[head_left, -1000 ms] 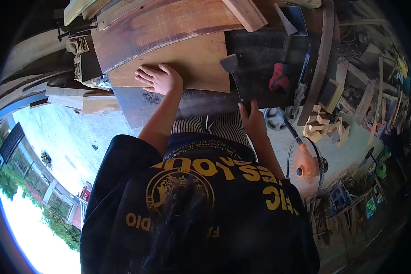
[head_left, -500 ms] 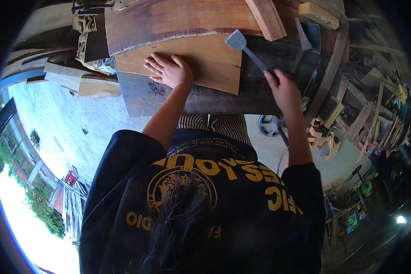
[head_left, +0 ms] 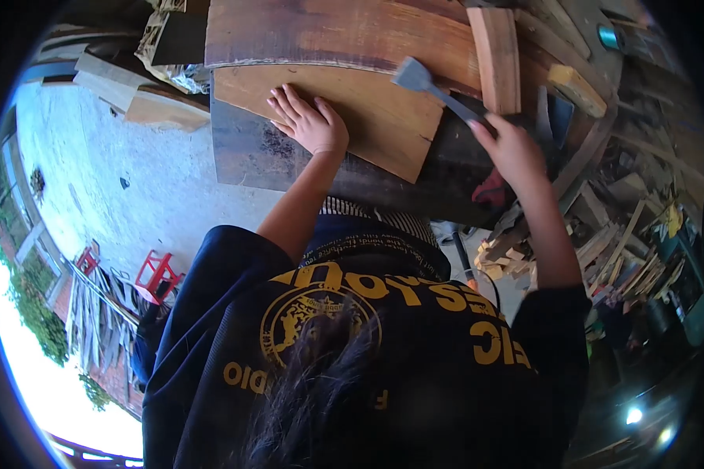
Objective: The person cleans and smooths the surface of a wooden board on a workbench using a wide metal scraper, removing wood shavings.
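A thin brown board [head_left: 375,117] lies on a dark work surface [head_left: 250,156], its far edge along a larger reddish-brown wooden panel [head_left: 328,35]. My left hand [head_left: 309,125] rests flat on the thin board with its fingers spread. My right hand [head_left: 512,152] is closed round the handle of a flat-bladed scraper [head_left: 414,76]. The scraper's blade is over the seam between board and panel, near the board's right part; whether it touches cannot be made out.
A short wooden block [head_left: 497,62] lies on the panel, with a yellowish block [head_left: 577,89] to its right. Scrap wood [head_left: 618,242] is piled at the right. A red stool [head_left: 158,276] stands on the floor at the lower left.
The view has shifted, so the board and panel sit further right. The scraper's blade now lies closer to the seam. My left hand stays on the board and my right hand still holds the scraper.
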Motion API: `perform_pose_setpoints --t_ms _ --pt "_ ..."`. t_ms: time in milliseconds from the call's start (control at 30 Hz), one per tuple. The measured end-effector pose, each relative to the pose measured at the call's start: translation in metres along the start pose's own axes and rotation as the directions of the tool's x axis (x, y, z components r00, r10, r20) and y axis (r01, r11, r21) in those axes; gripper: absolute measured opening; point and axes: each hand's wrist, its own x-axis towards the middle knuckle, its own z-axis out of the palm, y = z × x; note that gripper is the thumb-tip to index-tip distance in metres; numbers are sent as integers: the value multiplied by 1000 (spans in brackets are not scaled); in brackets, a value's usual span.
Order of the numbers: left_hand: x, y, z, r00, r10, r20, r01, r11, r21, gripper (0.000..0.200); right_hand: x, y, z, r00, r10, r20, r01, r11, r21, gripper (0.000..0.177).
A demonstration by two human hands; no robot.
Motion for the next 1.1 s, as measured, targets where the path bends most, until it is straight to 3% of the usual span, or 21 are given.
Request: perform_pose_setpoints --t_ms 100,167,200,267,367,400,467,667,700,833,867,900,933,1000,1033,1100 --pt "-2 2 -2 1000 -14 -18 14 1000 -18 64 14 -5 -1 995 28 96 -16 992 -123 42" --pt "-3 3 -3 1000 -4 -28 3 999 -48 63 33 -38 12 977 -195 -91 186 977 -101 43" --pt "-4 3 -3 999 -31 -30 30 999 -43 63 47 -59 13 980 -195 27 196 968 -156 46" --pt "-3 2 -5 999 -7 -36 3 992 -129 62 53 -86 11 985 -160 70 172 961 -217 48" --pt "-3 1 -6 999 -12 -35 5 984 -178 61 41 -53 0 976 -214 39 217 965 -147 50" --pt "-3 1 -6 999 -14 -33 7 979 -202 60 36 -42 -12 984 -76 159 113 965 -238 53" --pt "-3 1 -6 997 -32 -71 16 977 -212 59 26 -24 -20 985 -79 150 120 951 -286 54" --pt "-5 -4 -2 988 15 -156 -63 949 -310 57 54 -83 2 968 -136 212 202 922 -330 55" --pt "-5 -5 -2 988 24 -150 -72 945 -320 59 53 -77 7 968 -190 162 227 940 -253 48" --pt "-3 -19 -11 990 12 -141 -73 898 -434 64 36 -28 -12 959 -265 104 280 941 -191 48" --pt "-2 -24 -16 986 -31 -161 -48 886 -462 66 31 -12 -19 977 -167 135 195 955 -225 48" --pt "-2 -32 -15 981 -89 -173 42 966 -257 70 30 -5 -24 984 -69 164 111 958 -264 48" --pt "1 -35 -18 971 -186 -147 146 959 -245 70 35 -7 -25 980 -84 179 133 950 -284 48" --pt "0 -46 -14 993 -53 -110 45 996 -74 71 37 -18 -16 979 -162 125 189 949 -251 48" --pt "-1 -46 -14 992 -64 -113 55 995 -78 71 41 -39 -10 959 -269 91 282 941 -189 51" --pt "0 -44 -11 987 -71 -142 59 994 -89 71 65 -66 6 958 -223 177 259 941 -217 59"
